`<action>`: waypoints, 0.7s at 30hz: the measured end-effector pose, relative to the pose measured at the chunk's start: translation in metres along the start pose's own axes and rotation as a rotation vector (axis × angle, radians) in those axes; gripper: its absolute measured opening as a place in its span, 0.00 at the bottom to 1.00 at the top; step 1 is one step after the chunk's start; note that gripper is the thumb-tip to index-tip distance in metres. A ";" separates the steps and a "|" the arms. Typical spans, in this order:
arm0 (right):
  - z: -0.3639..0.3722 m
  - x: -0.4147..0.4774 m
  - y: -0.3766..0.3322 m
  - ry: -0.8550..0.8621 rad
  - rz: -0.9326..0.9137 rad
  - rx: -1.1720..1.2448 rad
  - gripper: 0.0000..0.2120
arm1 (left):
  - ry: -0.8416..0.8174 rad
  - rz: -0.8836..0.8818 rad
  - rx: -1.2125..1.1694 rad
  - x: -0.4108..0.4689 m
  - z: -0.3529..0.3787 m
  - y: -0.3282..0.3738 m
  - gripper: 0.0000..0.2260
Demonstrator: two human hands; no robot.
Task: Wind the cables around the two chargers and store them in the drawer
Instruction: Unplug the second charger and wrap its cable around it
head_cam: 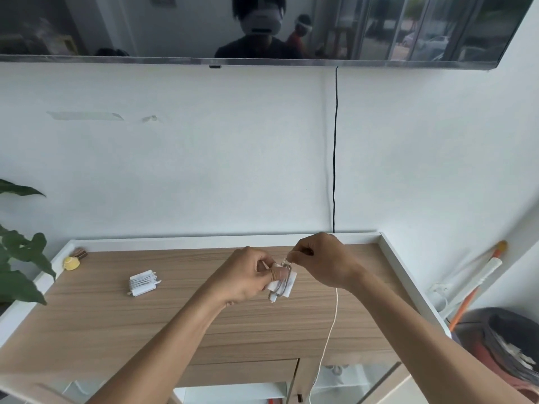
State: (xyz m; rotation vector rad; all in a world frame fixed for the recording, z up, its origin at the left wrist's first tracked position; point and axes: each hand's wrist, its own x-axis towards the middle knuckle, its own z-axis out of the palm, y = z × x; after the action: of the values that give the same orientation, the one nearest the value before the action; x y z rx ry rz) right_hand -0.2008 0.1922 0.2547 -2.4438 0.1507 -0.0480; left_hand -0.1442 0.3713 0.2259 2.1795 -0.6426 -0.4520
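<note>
One white charger [143, 282] lies on the wooden cabinet top [175, 316] at the left, with its cable wound round it. My left hand [248, 275] grips a second white charger [284, 285] above the middle of the top, and a few turns of cable lie round it. My right hand [320, 262] pinches that white cable just above the charger. The loose cable [331, 330] hangs from under my right wrist, over the cabinet's front edge and down past it.
A small yellow object [71, 263] sits at the back left corner. Green plant leaves [20, 266] reach in from the left. A black cord [335, 147] runs down the wall below a TV [262, 27]. At the right stand a broom [478, 284] and a bin [501, 345].
</note>
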 end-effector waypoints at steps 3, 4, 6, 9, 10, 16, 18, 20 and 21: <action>0.010 -0.009 -0.009 0.174 -0.121 -0.064 0.09 | 0.154 -0.029 -0.139 0.002 0.004 -0.001 0.10; 0.014 -0.013 -0.010 0.228 -0.151 -0.075 0.09 | 0.189 -0.059 -0.260 0.003 0.005 0.000 0.12; 0.021 -0.019 -0.010 0.305 -0.199 -0.079 0.08 | 0.239 -0.125 -0.487 0.002 0.006 0.000 0.13; 0.030 -0.020 -0.004 0.385 -0.272 -0.001 0.07 | 0.251 -0.189 -0.703 -0.001 0.010 0.005 0.11; 0.032 -0.020 -0.003 0.400 -0.287 0.029 0.07 | 0.234 -0.202 -0.774 -0.001 0.012 0.007 0.12; 0.026 -0.021 0.001 0.391 -0.400 0.102 0.09 | 0.049 -0.103 -1.092 -0.009 0.008 0.014 0.14; 0.023 -0.023 0.002 0.349 -0.435 0.138 0.10 | 0.018 -0.110 -1.038 -0.010 0.006 0.013 0.18; 0.019 -0.024 0.002 0.299 -0.418 0.192 0.10 | -0.001 -0.123 -1.007 -0.010 0.005 0.012 0.19; 0.014 -0.024 0.002 0.271 -0.387 0.239 0.09 | -0.014 -0.121 -1.006 -0.010 0.005 0.013 0.17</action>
State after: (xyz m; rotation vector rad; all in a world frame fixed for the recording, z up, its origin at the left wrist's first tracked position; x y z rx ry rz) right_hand -0.2241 0.2024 0.2426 -2.1847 -0.2006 -0.5374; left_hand -0.1581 0.3673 0.2340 1.2526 -0.1936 -0.6722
